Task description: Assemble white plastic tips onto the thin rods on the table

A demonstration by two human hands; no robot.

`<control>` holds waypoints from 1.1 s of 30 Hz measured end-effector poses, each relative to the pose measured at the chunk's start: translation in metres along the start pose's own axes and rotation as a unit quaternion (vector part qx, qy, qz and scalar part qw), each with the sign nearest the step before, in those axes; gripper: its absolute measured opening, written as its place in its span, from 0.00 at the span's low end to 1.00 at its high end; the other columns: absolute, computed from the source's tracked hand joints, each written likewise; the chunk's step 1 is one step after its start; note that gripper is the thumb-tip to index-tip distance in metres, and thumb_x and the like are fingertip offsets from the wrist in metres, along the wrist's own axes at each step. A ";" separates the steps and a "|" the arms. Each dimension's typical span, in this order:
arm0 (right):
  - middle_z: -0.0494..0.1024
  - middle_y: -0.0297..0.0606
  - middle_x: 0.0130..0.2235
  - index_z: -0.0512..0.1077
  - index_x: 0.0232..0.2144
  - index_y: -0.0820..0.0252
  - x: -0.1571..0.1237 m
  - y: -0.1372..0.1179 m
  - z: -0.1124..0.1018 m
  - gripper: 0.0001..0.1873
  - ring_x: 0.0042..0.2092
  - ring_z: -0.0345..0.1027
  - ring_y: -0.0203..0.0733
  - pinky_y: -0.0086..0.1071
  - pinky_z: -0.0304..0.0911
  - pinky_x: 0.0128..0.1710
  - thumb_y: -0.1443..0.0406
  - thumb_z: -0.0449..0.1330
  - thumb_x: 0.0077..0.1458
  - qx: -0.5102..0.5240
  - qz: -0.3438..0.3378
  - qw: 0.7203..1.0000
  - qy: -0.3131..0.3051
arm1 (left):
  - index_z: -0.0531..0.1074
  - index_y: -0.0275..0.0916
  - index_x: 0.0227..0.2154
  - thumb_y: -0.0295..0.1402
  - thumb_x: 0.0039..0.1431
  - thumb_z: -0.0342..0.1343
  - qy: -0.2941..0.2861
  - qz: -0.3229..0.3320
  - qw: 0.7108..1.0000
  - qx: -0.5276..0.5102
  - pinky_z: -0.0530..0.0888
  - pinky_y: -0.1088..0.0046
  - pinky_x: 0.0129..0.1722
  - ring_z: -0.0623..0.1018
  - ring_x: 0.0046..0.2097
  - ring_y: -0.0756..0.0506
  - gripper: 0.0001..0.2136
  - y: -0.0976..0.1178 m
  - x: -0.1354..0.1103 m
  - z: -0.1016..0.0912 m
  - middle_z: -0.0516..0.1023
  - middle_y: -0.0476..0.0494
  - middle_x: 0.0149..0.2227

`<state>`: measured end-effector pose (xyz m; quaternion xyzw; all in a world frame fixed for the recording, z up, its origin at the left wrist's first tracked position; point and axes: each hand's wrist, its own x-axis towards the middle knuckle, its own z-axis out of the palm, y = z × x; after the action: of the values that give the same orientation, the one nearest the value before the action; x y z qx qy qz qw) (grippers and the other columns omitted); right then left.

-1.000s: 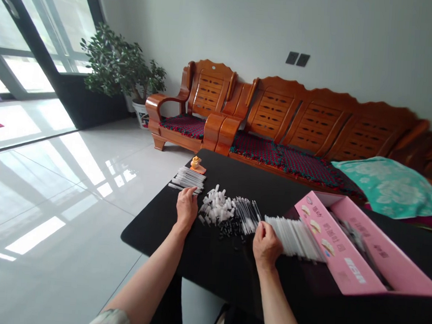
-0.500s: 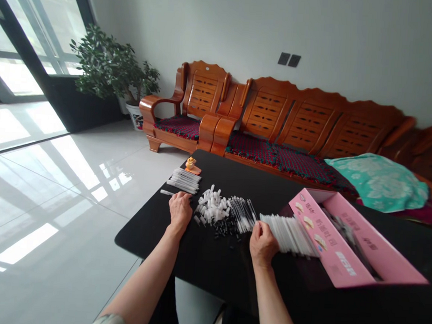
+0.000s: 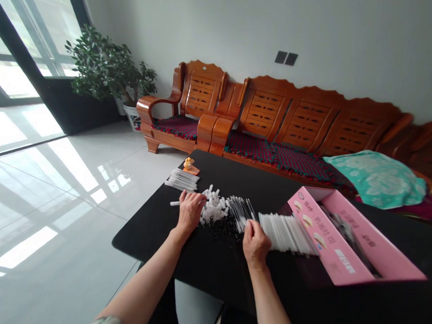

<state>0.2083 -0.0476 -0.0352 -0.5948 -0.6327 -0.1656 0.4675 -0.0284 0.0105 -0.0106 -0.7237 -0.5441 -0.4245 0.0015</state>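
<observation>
My left hand (image 3: 190, 212) pinches a thin white tube (image 3: 175, 203) whose end sticks out to the left, just beside a heap of small white plastic pieces (image 3: 214, 209). Farther back lies a neat bundle of white tubes (image 3: 181, 179). My right hand (image 3: 256, 244) rests on the near end of a long row of clear plastic tubes (image 3: 287, 233), next to a pile of thin clear sticks (image 3: 240, 212). Small black parts (image 3: 226, 229) lie between my hands. Whether my right fingers grip anything is hidden.
All this lies on a black table (image 3: 147, 238), with a pink cardboard box (image 3: 338, 237) at its right and a small orange figurine (image 3: 188, 164) at the far end. Beyond stand a wooden sofa (image 3: 289, 118) and a potted plant (image 3: 107, 73), above a glossy tiled floor (image 3: 66, 230).
My left hand has moved right towards the white pieces, with the white tube now in its fingers. My right hand stays on the row. The view has turned slightly.
</observation>
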 end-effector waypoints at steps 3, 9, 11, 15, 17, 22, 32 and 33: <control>0.82 0.43 0.36 0.74 0.40 0.64 -0.001 -0.013 0.002 0.14 0.35 0.76 0.42 0.30 0.64 0.37 0.64 0.50 0.66 0.043 -0.066 0.995 -0.059 | 0.74 0.43 0.37 0.31 0.66 0.50 -0.045 0.103 0.992 -0.053 0.51 0.54 0.64 0.75 0.44 0.44 0.08 0.026 -0.004 0.002 0.79 0.46 0.36; 0.80 0.41 0.33 0.72 0.43 0.64 0.000 -0.025 0.004 0.13 0.31 0.75 0.42 0.32 0.63 0.33 0.66 0.48 0.67 0.071 -0.120 0.980 -0.139 | 0.74 0.42 0.38 0.31 0.67 0.48 -0.105 0.227 0.963 -0.103 0.48 0.52 0.66 0.75 0.46 0.46 0.09 0.048 -0.011 0.011 0.78 0.48 0.36; 0.79 0.39 0.29 0.72 0.39 0.63 0.000 -0.026 0.004 0.13 0.29 0.74 0.41 0.32 0.62 0.30 0.66 0.48 0.67 0.076 -0.116 0.979 -0.148 | 0.74 0.43 0.39 0.31 0.67 0.49 -0.101 0.236 0.960 -0.114 0.49 0.51 0.67 0.75 0.47 0.46 0.09 0.048 -0.012 0.012 0.78 0.48 0.37; 0.79 0.40 0.30 0.72 0.38 0.62 0.000 -0.023 0.003 0.12 0.29 0.74 0.41 0.31 0.63 0.31 0.66 0.49 0.66 0.083 -0.098 0.986 -0.107 | 0.74 0.42 0.43 0.33 0.65 0.52 -0.033 0.154 0.976 -0.151 0.64 0.56 0.59 0.74 0.49 0.43 0.08 0.044 -0.011 0.009 0.78 0.43 0.44; 0.80 0.42 0.32 0.72 0.40 0.63 0.000 -0.022 0.003 0.11 0.31 0.75 0.42 0.32 0.65 0.33 0.66 0.49 0.66 0.081 -0.084 0.991 -0.063 | 0.75 0.40 0.41 0.35 0.65 0.52 0.011 0.046 0.982 -0.183 0.72 0.64 0.48 0.76 0.42 0.44 0.08 0.040 -0.011 0.008 0.78 0.42 0.40; 0.80 0.43 0.34 0.72 0.42 0.64 0.000 -0.023 0.003 0.10 0.33 0.75 0.42 0.33 0.68 0.36 0.68 0.51 0.65 0.095 -0.105 0.989 -0.050 | 0.75 0.38 0.35 0.46 0.62 0.53 -0.057 -0.174 0.899 -0.398 0.67 0.76 0.21 0.69 0.21 0.52 0.16 0.028 -0.008 0.014 0.75 0.49 0.25; 0.81 0.43 0.35 0.73 0.44 0.64 -0.003 -0.028 0.007 0.12 0.34 0.76 0.41 0.32 0.69 0.37 0.66 0.51 0.66 0.091 -0.136 0.980 -0.110 | 0.73 0.33 0.35 0.49 0.52 0.63 -0.102 -0.301 0.711 -0.627 0.71 0.77 0.21 0.73 0.23 0.51 0.20 0.020 -0.004 0.021 0.71 0.50 0.23; 0.81 0.43 0.35 0.73 0.44 0.64 -0.003 -0.028 0.007 0.12 0.34 0.76 0.41 0.32 0.68 0.37 0.65 0.51 0.66 0.086 -0.134 0.981 -0.114 | 0.73 0.33 0.35 0.48 0.52 0.63 -0.102 -0.300 0.713 -0.626 0.71 0.77 0.21 0.73 0.23 0.51 0.20 0.019 -0.004 0.021 0.71 0.50 0.23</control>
<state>0.1801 -0.0508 -0.0312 -0.4773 -0.7675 -0.1026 0.4154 -0.0006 0.0094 -0.0179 -0.3969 -0.3396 -0.5697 -0.6345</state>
